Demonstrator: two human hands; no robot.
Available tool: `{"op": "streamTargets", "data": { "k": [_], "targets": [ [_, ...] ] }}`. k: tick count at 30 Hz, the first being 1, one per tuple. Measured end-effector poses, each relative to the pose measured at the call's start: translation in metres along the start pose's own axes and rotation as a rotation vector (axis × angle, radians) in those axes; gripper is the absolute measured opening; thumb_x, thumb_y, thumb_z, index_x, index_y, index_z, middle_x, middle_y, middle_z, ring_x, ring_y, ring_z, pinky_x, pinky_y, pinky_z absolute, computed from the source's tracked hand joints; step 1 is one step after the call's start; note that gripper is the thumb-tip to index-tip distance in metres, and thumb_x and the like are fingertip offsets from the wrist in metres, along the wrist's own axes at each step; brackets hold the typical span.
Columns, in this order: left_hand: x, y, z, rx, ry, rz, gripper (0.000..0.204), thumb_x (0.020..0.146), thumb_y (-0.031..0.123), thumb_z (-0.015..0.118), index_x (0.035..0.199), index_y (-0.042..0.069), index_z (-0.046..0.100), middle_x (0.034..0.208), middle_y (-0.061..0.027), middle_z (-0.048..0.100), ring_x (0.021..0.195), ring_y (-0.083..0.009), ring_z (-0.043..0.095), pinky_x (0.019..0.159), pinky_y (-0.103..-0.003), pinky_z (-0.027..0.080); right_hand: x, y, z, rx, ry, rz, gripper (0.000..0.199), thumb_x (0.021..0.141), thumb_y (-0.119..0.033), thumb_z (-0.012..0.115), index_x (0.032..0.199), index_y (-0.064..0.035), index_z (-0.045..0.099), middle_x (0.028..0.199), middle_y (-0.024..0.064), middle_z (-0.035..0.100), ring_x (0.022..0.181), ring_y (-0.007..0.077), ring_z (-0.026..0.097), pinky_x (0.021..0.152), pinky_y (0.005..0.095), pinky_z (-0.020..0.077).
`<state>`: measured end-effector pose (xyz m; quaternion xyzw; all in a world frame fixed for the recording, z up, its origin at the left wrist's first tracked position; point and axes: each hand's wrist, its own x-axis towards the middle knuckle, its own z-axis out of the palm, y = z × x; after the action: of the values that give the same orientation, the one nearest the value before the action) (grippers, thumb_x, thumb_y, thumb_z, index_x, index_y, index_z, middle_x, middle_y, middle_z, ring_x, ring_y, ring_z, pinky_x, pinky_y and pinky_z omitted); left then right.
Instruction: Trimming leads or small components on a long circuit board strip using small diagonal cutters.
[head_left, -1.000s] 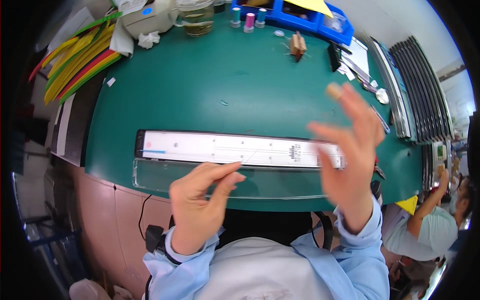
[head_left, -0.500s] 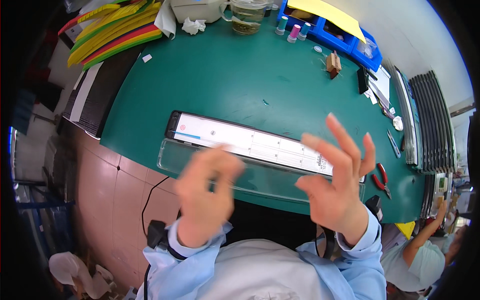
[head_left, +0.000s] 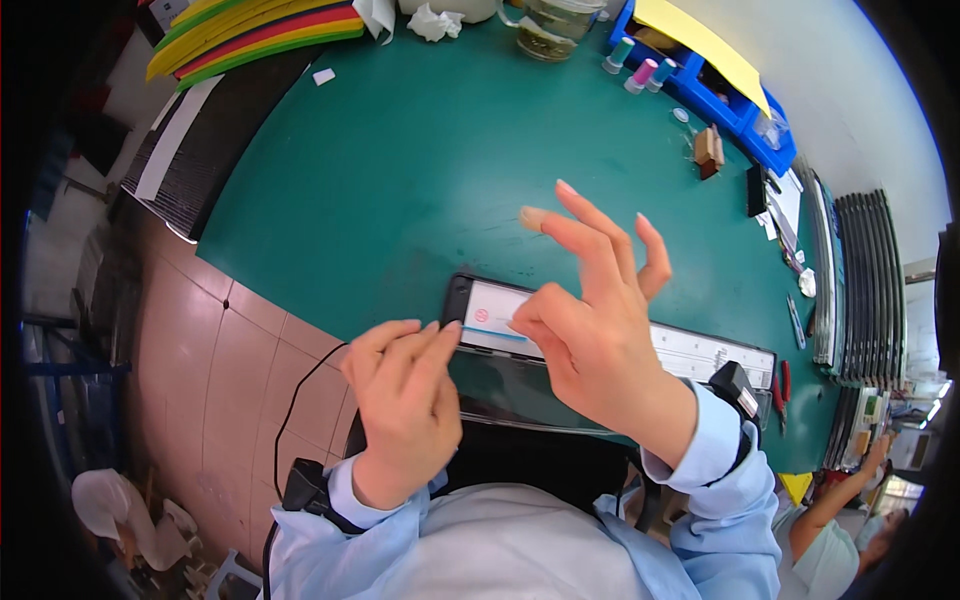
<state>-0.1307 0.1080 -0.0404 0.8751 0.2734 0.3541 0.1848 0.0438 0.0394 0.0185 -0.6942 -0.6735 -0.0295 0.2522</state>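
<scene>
A long narrow black case (head_left: 457,298) lies near the front edge of the table, with a white printed sheet (head_left: 700,352) inside. Its clear cover (head_left: 515,392) hangs along the near side. On the sheet's left end is a thin blue strip (head_left: 497,333). My left hand (head_left: 405,405) has its bent fingers together, their tips at the near left corner of the case. My right hand (head_left: 600,335) is over the case, thumb and forefinger pinched near the strip and the other fingers raised. Whatever that pinch holds is too small to make out.
Red-handled pliers (head_left: 783,385) lie beyond the case's right end. Blue bins (head_left: 765,150), small bottles (head_left: 640,75) and a glass jug (head_left: 552,35) stand at the back. Black frames (head_left: 868,290) stack at right, coloured sheets (head_left: 265,38) at far left. Another person (head_left: 830,540) is at right.
My left hand has come to the case's near left corner. My right hand has moved over to the left end. The view has shifted, so the case appears farther right and lower.
</scene>
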Motion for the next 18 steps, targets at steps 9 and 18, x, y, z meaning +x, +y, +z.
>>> {"op": "streamTargets", "data": {
  "k": [9, 18],
  "targets": [
    [-0.003, 0.004, 0.005, 0.177, -0.089, 0.011, 0.038, 0.067, -0.003, 0.059, 0.103, 0.006, 0.07, 0.101, -0.0101, 0.06, 0.105, -0.0259, 0.052, 0.084, -0.038, 0.033, 0.006, 0.007, 0.047, -0.066, 0.132, -0.057, 0.017, 0.068, -0.001, 0.069, 0.065, -0.0106, 0.056, 0.125, 0.013, 0.057, 0.129, 0.035, 0.046, 0.109, 0.0507, 0.0099],
    [-0.001, 0.003, 0.01, 0.141, -0.047, 0.008, 0.043, 0.062, -0.004, 0.059, 0.102, 0.003, 0.071, 0.098, -0.012, 0.061, 0.101, -0.0248, 0.056, 0.084, -0.037, 0.033, 0.007, 0.007, 0.048, -0.132, 0.121, -0.068, 0.018, 0.068, -0.002, 0.069, 0.064, -0.0114, 0.054, 0.125, 0.0136, 0.057, 0.128, 0.0358, 0.047, 0.109, 0.0509, 0.01]
  ]
}}
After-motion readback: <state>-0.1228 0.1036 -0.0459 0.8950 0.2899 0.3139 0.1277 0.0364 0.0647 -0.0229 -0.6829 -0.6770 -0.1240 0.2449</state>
